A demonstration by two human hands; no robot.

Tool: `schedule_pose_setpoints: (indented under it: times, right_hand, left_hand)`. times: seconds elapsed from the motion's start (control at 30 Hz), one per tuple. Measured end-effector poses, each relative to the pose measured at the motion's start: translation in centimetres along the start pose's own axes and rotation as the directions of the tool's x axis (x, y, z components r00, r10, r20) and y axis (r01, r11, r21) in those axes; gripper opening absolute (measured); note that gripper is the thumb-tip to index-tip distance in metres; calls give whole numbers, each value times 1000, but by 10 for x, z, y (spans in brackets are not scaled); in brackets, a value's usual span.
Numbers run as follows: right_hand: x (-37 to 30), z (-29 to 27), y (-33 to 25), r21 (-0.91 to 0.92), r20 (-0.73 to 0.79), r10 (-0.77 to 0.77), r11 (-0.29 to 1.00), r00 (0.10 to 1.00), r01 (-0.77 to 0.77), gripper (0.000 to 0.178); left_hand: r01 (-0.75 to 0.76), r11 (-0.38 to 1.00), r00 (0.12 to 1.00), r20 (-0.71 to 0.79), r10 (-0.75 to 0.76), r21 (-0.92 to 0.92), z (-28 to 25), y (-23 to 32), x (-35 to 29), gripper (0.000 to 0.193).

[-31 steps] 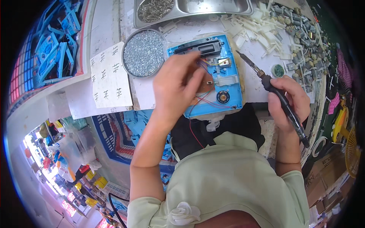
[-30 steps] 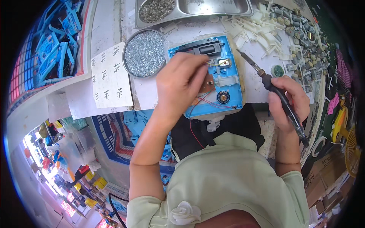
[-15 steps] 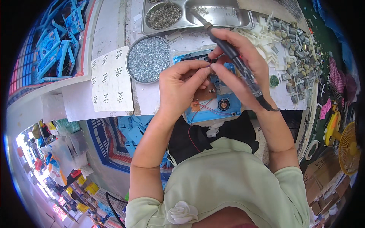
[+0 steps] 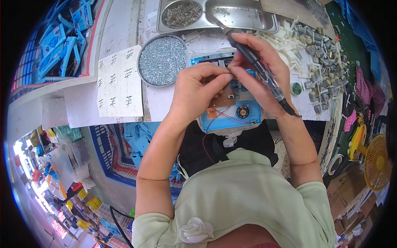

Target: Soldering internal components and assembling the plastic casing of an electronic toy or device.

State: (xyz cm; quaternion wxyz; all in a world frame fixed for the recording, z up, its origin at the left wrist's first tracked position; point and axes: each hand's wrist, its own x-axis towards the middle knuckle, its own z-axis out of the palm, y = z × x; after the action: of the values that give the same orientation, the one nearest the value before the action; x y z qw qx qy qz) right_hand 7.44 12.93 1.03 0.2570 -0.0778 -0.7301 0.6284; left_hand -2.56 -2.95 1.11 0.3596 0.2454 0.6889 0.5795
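My right hand (image 4: 264,62) is closed around a soldering iron (image 4: 264,74) with a black, partly see-through handle, its grey tip pointing up and away to the far left. My left hand (image 4: 198,89) is closed, thumb and forefinger pinched against my right fingertips; whatever lies between them is too small to make out. Beneath both hands sits an opened light-blue plastic housing (image 4: 223,126) on a clear bag. Inside it show a brown circuit board (image 4: 225,100), a round speaker (image 4: 242,111) and thin red wires (image 4: 227,118). My hands hide part of the housing.
Left of the housing stands a round tray of small screws (image 4: 162,60), beside a paper sheet (image 4: 120,84). A metal tray (image 4: 269,25) with springs is at the back. White plastic parts (image 4: 289,49), small motors (image 4: 320,70) and a small green round container (image 4: 296,88) lie right.
The view has shifted slightly. My fingertips stay together over the housing, with the left thumb and forefinger still pinched. The soldering iron remains in my right hand at nearly the same angle.
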Motion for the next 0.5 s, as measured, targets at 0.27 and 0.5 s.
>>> schedule_pose_setpoints:
  times: [0.27,0.5]
  right_hand:
    - [-8,0,3,-73,-7,-17,997,1000,16,59]
    - [-3,6,0,-172,-21,-66,983,998,61,59]
  left_hand:
    - [-116,991,982,-142,123,61,10,-5,-3,8]
    - [-257,880,929,-147,338,400,12,-2,-3,9]
